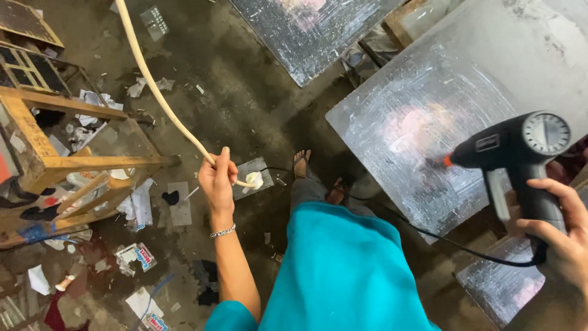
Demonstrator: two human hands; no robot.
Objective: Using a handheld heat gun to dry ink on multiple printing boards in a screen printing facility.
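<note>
The heat gun point(520, 153) — black, with a round dial at its back — sits in the right hand point(560, 230) at the right edge of the view, fingers wrapped round its grip, its nozzle glowing orange and pointing left over a scratched silvery panel point(416, 122). Its black cord point(441, 236) trails from the grip across the panel's lower edge toward the person's feet. The left hand point(218, 178) is out over the floor, fingers closed narrow on a pale flexible strip point(153, 79) that curves up and away to the top left; the strip's lower end curls just past the fingers.

Between the hands hangs the person's teal garment point(343, 270). A second silvery panel point(306, 30) lies at the top, well apart from the first, with a band of bare dark floor point(245, 104) between them. To the left stands a wooden frame point(55, 165) — paper scraps point(138, 254) litter the floor around and under it.
</note>
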